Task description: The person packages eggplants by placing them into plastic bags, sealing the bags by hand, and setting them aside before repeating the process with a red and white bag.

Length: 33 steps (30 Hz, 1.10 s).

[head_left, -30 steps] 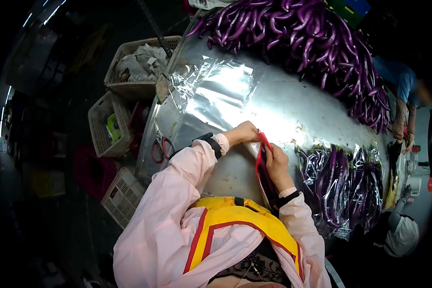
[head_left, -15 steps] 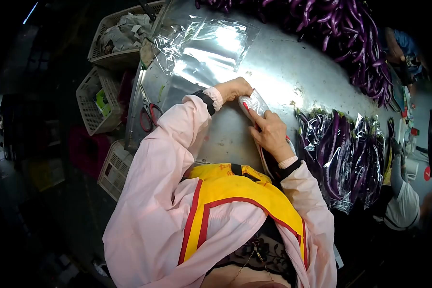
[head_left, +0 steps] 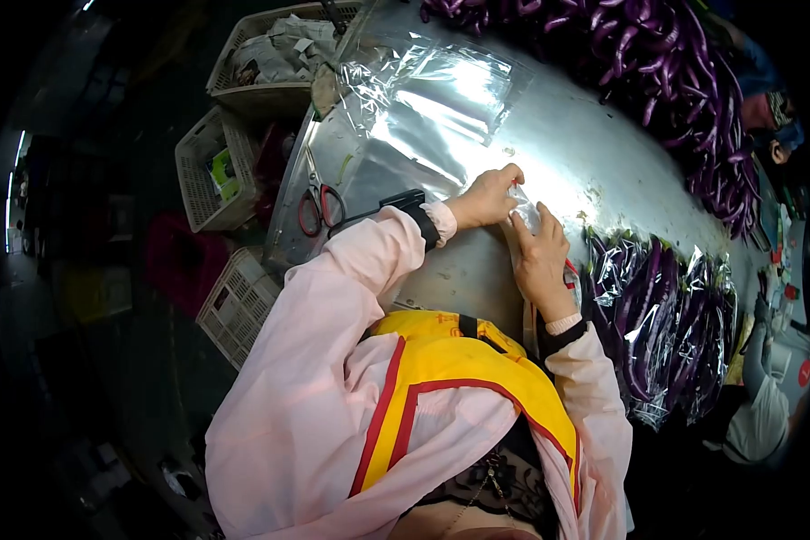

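Note:
Pinched between the thumb and fingers of my left hand [head_left: 488, 196] is the upper end of a crumpled clear plastic piece [head_left: 524, 214] with a little red on it. My right hand [head_left: 542, 259] is just right of it and lower, its thumb and forefinger around the same plastic. A pale strip runs down from there toward the yellow apron [head_left: 477, 360]. Both hands are over the metal table [head_left: 450, 270]. Wrapped purple eggplants [head_left: 652, 315] lie to the right of my right hand.
Flat clear bags [head_left: 423, 126] lie at the upper left of the table, above red-handled scissors [head_left: 320, 209]. Loose eggplants [head_left: 657, 63] are heaped at the top right. Crates [head_left: 214, 166] stand off the left edge. Other people [head_left: 760, 409] are at the far right.
The whole view has shifted, with things now further right and slightly lower. My right hand's forefinger has lifted from its pointing pose on the plastic, and its fingers now point upward.

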Tool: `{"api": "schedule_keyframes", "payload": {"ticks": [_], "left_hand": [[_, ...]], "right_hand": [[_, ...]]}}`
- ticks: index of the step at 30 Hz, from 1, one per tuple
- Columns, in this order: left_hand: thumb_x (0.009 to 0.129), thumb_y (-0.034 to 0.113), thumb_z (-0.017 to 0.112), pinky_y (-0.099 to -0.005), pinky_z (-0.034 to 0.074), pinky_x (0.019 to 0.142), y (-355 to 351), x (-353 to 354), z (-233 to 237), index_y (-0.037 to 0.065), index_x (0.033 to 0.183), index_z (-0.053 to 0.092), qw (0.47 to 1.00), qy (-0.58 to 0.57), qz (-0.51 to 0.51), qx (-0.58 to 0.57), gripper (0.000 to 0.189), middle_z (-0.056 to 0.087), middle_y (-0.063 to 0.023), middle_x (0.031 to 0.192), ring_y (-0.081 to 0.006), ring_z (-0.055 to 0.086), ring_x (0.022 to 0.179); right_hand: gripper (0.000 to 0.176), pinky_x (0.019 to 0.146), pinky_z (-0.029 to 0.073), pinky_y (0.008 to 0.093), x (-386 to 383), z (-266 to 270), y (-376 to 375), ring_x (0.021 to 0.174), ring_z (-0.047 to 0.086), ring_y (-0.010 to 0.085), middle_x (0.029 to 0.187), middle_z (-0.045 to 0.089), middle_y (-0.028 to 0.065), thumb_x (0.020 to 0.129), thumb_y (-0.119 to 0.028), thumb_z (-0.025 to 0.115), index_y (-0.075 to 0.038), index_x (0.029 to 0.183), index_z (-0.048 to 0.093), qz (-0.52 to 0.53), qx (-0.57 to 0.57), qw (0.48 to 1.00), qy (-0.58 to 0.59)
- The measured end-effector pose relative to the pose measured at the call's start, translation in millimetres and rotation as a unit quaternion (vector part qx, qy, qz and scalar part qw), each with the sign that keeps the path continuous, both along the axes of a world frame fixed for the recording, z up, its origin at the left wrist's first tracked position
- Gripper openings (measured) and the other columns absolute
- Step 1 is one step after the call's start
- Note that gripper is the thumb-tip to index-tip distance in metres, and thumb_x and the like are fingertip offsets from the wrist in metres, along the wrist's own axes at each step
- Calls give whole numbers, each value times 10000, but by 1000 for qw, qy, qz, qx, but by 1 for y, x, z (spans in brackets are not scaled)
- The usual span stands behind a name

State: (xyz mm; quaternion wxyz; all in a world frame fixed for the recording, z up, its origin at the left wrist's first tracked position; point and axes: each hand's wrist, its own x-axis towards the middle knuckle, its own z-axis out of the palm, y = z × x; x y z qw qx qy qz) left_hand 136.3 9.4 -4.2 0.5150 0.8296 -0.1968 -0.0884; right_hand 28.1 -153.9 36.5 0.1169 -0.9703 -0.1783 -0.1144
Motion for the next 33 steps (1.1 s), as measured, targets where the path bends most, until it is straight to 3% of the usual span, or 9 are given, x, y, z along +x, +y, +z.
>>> {"api": "schedule_keyframes", "payload": {"ticks": [8,10,15,16,18,24,26,30,33], "left_hand": [[795,110,730,-451,504,800,6,4,-18,38,914,633,995,-78,-55,24,170,656,-163,872,-376,624,888],[797,139,728,-436,498,795,17,1,-9,43,883,643,968,-248,-30,17,154,619,-133,874,-354,602,897],[755,166,726,-446,498,771,111,-24,28,79,825,640,941,-149,-180,245,141,611,-125,907,-345,628,913],[730,181,740,-464,502,776,131,-30,44,91,857,652,893,-7,-265,364,178,638,-129,962,-350,633,940],[677,240,802,-431,518,835,174,-58,34,102,1006,698,883,-130,-277,356,372,675,-105,995,-314,630,1022],[709,232,795,-401,506,862,213,-75,3,62,748,749,886,-129,-274,350,180,677,-89,885,-285,605,966],[731,161,766,-428,511,864,215,-60,4,41,776,740,925,35,-268,269,132,711,-140,933,-341,645,965],[796,116,700,-352,505,718,216,-33,18,-41,834,712,927,229,-282,92,162,683,-104,790,-224,638,757],[855,74,703,-293,499,760,221,-21,10,-30,925,731,893,331,-251,173,129,687,-63,887,-156,632,819]], "right_hand": [[698,851,488,622,-4,2,-2,1144,532,476,1522,326,270,920,-171,632,-253,1551,344,-37,-143,969,197],[802,827,502,606,-4,5,-3,1106,551,465,1515,322,271,858,-190,734,-258,1551,337,-30,-116,970,213],[992,791,508,593,-4,19,-4,1036,574,455,1460,341,269,704,-246,869,-305,1537,334,-37,-77,969,233],[1041,789,509,590,-4,21,-3,1028,576,458,1443,343,274,668,-243,894,-306,1539,327,-38,-82,967,240],[1040,793,508,589,-1,26,-3,1027,576,460,1431,349,282,674,-230,886,-310,1542,319,-38,-80,965,248],[1037,808,508,587,2,22,-15,1021,583,467,1363,391,275,695,-202,862,-335,1553,293,-35,-67,957,279],[1037,807,509,587,4,22,-19,1014,587,468,1343,402,272,698,-204,859,-345,1554,289,-34,-63,956,283],[990,774,530,568,4,16,-26,974,602,467,1287,440,271,725,-180,827,-364,1544,301,-18,-35,958,283],[922,771,541,556,4,2,-30,955,612,478,1226,490,272,774,-145,764,-364,1542,303,-13,-28,966,258]]}}
